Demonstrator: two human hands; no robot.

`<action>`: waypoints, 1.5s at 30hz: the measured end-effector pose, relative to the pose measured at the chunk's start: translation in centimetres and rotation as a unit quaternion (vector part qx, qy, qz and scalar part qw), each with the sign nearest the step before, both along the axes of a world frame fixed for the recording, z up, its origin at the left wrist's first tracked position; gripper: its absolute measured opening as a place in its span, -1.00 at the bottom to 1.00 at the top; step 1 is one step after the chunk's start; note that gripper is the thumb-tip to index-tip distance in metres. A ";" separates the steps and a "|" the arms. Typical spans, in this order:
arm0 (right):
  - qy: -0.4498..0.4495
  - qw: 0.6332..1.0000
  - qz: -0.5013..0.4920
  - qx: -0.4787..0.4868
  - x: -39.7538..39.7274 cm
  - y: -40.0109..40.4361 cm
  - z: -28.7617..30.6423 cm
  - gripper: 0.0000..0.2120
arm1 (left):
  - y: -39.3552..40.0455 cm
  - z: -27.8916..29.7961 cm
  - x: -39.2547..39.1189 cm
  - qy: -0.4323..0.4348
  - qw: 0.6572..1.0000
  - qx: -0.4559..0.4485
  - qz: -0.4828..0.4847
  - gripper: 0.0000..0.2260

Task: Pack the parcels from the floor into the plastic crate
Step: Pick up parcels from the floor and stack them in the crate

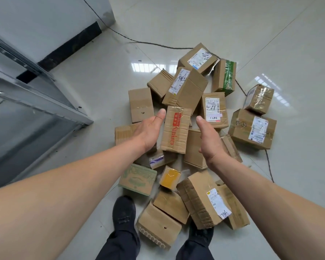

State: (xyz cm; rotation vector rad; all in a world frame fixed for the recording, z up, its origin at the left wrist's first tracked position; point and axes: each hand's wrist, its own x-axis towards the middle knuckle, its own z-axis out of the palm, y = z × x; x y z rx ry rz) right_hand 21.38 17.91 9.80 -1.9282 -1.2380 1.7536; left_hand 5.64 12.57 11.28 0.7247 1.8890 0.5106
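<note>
Several cardboard parcels lie in a loose heap on the glossy tiled floor (176, 30). On top, at the middle of the heap, is a brown parcel with red lettering (176, 130). My left hand (150, 132) is at its left side, thumb straight and pointing forward. My right hand (208, 141) is just right of it, with a narrow gap to the cardboard. The fingers of both hands are hidden under the palms. I cannot tell whether either hand touches the parcel. No plastic crate is recognisable in the view.
A grey metal-framed structure (36, 109) fills the left side, below a white wall with a black skirting (69, 47). A black cable (139, 41) runs over the floor behind and right of the heap. My black shoes (124, 212) stand against the nearest parcels.
</note>
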 end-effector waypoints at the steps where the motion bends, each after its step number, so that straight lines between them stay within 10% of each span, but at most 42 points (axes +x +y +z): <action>1: 0.000 1.000 -0.004 0.003 -0.1 0.4 -1.5 -0.61 | 0.4 -1.9 0.0 -0.004 1.000 0.002 0.006 -0.44; 11: 0.019 0.999 0.030 -0.017 0.0 2.9 -14.2 -0.80 | 3.4 -14.5 1.0 -0.122 0.989 -0.027 0.076 -0.59; 17: 0.028 0.999 -0.004 -0.041 0.1 1.3 -18.4 0.09 | 3.6 -15.4 1.7 -0.239 0.961 -0.062 0.126 -0.56; 26: 0.036 0.981 -0.190 -0.031 1.3 -0.4 -14.8 -0.32 | 1.2 -14.4 0.7 -0.239 0.933 -0.070 0.259 -0.25; 34: -0.049 0.996 -0.039 -0.066 2.8 -2.3 -16.7 -0.73 | -0.3 -15.8 1.4 -0.185 0.956 -0.183 0.133 -0.61; 45: -0.023 0.991 -0.108 0.070 3.8 -2.9 -15.7 -0.63 | -0.8 -14.5 1.7 -0.267 0.937 -0.087 0.209 -0.76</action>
